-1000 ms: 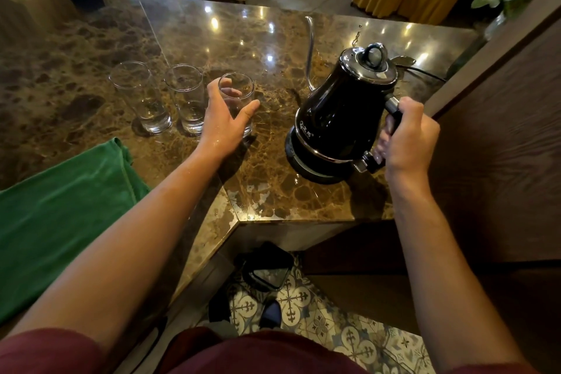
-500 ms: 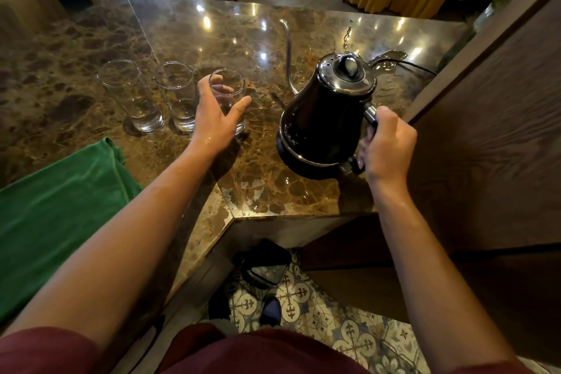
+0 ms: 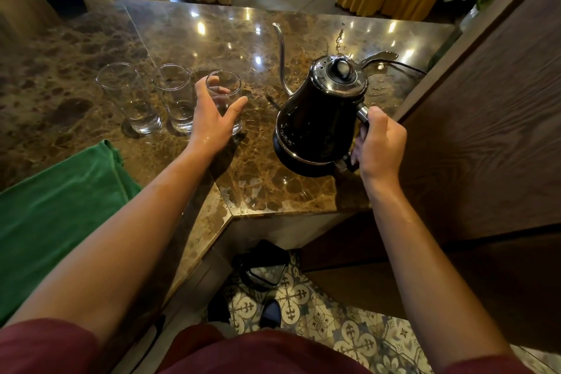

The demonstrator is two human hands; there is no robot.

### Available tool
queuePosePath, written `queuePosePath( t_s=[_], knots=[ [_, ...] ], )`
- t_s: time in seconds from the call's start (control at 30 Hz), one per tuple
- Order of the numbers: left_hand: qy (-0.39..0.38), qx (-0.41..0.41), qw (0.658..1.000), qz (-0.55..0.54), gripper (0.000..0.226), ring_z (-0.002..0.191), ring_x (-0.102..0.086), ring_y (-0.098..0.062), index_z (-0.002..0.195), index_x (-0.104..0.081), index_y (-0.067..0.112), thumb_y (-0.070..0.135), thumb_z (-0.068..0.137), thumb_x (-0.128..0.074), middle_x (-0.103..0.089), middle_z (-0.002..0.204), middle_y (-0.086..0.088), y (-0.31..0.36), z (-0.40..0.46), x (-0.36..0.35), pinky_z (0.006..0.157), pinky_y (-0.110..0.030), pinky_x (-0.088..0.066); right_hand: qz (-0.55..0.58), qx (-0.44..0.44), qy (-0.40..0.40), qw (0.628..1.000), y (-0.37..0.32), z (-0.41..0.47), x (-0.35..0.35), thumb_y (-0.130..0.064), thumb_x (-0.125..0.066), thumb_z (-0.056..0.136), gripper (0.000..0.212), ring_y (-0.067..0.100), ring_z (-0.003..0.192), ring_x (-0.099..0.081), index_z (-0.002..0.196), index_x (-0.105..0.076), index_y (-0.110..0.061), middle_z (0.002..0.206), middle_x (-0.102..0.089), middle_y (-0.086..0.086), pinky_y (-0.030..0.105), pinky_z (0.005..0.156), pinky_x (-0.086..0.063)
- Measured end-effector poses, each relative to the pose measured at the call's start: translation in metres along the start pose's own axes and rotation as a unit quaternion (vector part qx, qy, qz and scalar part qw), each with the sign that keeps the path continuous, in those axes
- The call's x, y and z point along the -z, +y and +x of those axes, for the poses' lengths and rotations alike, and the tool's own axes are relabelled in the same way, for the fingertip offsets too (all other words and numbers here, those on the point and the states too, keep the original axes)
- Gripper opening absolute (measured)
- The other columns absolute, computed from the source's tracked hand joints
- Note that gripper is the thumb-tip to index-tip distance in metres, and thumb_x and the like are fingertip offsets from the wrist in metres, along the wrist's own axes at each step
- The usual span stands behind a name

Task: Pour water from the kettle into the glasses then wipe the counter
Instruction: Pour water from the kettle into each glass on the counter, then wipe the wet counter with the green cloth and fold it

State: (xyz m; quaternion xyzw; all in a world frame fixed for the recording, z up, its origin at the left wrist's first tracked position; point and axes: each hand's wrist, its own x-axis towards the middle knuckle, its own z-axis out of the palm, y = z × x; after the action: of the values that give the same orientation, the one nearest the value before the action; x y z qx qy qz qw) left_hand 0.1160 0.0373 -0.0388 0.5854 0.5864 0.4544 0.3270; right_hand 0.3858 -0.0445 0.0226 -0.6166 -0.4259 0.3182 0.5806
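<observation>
While the black kettle (image 3: pixel 318 118) is gripped by its handle in the right hand (image 3: pixel 378 143), it is now held more upright than it was a second ago, when it was tipped over to one side. It has also been brought closer to the glasses. The nearest glass (image 3: pixel 224 100) is cupped by the left hand (image 3: pixel 212 115), with fingers and thumb curled round it, as before. A little water can be seen in the two other glasses (image 3: pixel 151 97). Pouring into the held glass looks ready to start. The green cloth (image 3: pixel 57 200) is left lying on the marble counter (image 3: pixel 303 188), so wiping is not yet begun.
</observation>
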Motion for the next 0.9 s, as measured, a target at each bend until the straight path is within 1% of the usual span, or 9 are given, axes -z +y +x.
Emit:
queuePosePath(
  t_s=[0.13, 0.2, 0.33, 0.4, 0.47, 0.53, 0.63, 0.77, 0.9],
  knots=[
    [0.009, 0.021, 1.0, 0.004, 0.077, 0.118, -0.058, -0.012, 0.151, -0.029, 0.013, 0.04, 0.093, -0.071, -0.057, 0.132, -0.004, 0.008, -0.005, 0.0, 0.1, -0.025, -0.044, -0.006, 0.016, -0.013, 1.0, -0.003, -0.002, 0.002, -0.044, -0.052, 0.096, 0.041, 0.018, 0.04, -0.04, 0.063, -0.047, -0.021, 0.051, -0.044, -0.003, 0.035, 0.043, -0.035],
    [0.012, 0.048, 0.999, 0.001, 0.078, 0.119, -0.053, -0.008, 0.152, -0.028, 0.011, 0.041, 0.093, -0.07, -0.057, 0.136, -0.002, 0.015, -0.01, 0.0, 0.101, -0.025, -0.04, -0.038, 0.04, -0.015, 0.998, -0.006, -0.005, 0.005, -0.044, -0.053, 0.098, 0.032, 0.017, 0.046, -0.051, 0.081, -0.055, -0.017, 0.058, -0.052, -0.001, 0.038, 0.048, -0.042],
    [0.009, 0.059, 0.998, -0.002, 0.08, 0.127, -0.046, -0.004, 0.154, -0.029, 0.007, 0.038, 0.093, -0.071, -0.049, 0.14, 0.011, 0.024, -0.035, 0.003, 0.101, -0.007, -0.036, -0.141, 0.147, 0.011, 0.979, -0.016, -0.014, 0.006, -0.038, -0.058, 0.093, 0.034, 0.012, 0.097, -0.06, 0.119, -0.055, -0.017, 0.107, -0.06, -0.002, 0.04, 0.084, -0.053],
    [0.011, 0.067, 0.998, 0.011, 0.084, 0.139, -0.043, -0.013, 0.157, -0.027, 0.009, 0.043, 0.094, -0.07, -0.043, 0.153, 0.003, 0.021, -0.052, 0.007, 0.112, -0.02, -0.037, -0.193, 0.257, 0.047, 0.946, -0.02, -0.021, 0.0, -0.027, -0.063, 0.088, 0.042, 0.023, 0.115, -0.056, 0.125, -0.058, -0.008, 0.122, -0.058, 0.006, 0.042, 0.099, -0.048],
    [0.028, 0.06, 0.997, 0.032, 0.075, 0.134, -0.051, -0.017, 0.154, -0.036, 0.013, 0.044, 0.094, -0.068, -0.047, 0.152, -0.005, 0.015, -0.07, 0.015, 0.11, -0.038, -0.046, -0.186, 0.348, 0.052, 0.917, -0.025, -0.032, -0.006, -0.018, -0.063, 0.085, 0.037, 0.03, 0.118, -0.055, 0.119, -0.062, -0.002, 0.122, -0.061, 0.014, 0.041, 0.104, -0.044],
    [0.067, 0.007, 0.996, 0.05, 0.053, 0.115, -0.058, -0.001, 0.141, -0.052, 0.012, 0.033, 0.095, -0.07, -0.056, 0.134, -0.003, 0.01, -0.087, 0.025, 0.099, -0.028, -0.054, -0.13, 0.404, 0.002, 0.905, -0.03, -0.044, -0.013, -0.011, -0.061, 0.086, 0.027, 0.031, 0.114, -0.058, 0.109, -0.066, 0.003, 0.116, -0.064, 0.017, 0.041, 0.103, -0.046],
    [0.116, -0.082, 0.982, 0.121, 0.031, 0.106, -0.054, 0.016, 0.122, -0.064, 0.004, 0.016, 0.095, -0.071, -0.062, 0.121, -0.011, 0.006, -0.106, 0.045, 0.092, -0.007, -0.045, -0.087, 0.42, -0.102, 0.897, -0.027, -0.058, -0.026, 0.004, -0.064, 0.083, 0.021, 0.027, 0.107, -0.062, 0.103, -0.069, 0.006, 0.109, -0.067, 0.017, 0.042, 0.093, -0.052],
    [0.146, -0.109, 0.969, 0.17, 0.025, 0.116, -0.059, -0.016, 0.116, -0.069, 0.009, 0.024, 0.096, -0.068, -0.062, 0.122, -0.007, -0.006, -0.12, 0.079, 0.097, -0.044, -0.054, -0.073, 0.398, -0.178, 0.897, -0.01, -0.065, -0.045, -0.002, -0.061, 0.087, 0.022, 0.027, 0.107, -0.064, 0.106, -0.07, 0.003, 0.112, -0.068, 0.014, 0.045, 0.086, -0.055],
    [0.19, -0.091, 0.957, 0.202, 0.022, 0.117, -0.057, -0.016, 0.113, -0.07, 0.01, 0.023, 0.096, -0.066, -0.062, 0.121, -0.005, -0.014, -0.14, 0.11, 0.096, -0.047, -0.053, -0.073, 0.371, -0.222, 0.899, 0.002, -0.076, -0.063, 0.002, -0.064, 0.085, 0.023, 0.025, 0.106, -0.063, 0.107, -0.07, 0.0, 0.112, -0.067, 0.01, 0.044, 0.081, -0.055]
  ],
)
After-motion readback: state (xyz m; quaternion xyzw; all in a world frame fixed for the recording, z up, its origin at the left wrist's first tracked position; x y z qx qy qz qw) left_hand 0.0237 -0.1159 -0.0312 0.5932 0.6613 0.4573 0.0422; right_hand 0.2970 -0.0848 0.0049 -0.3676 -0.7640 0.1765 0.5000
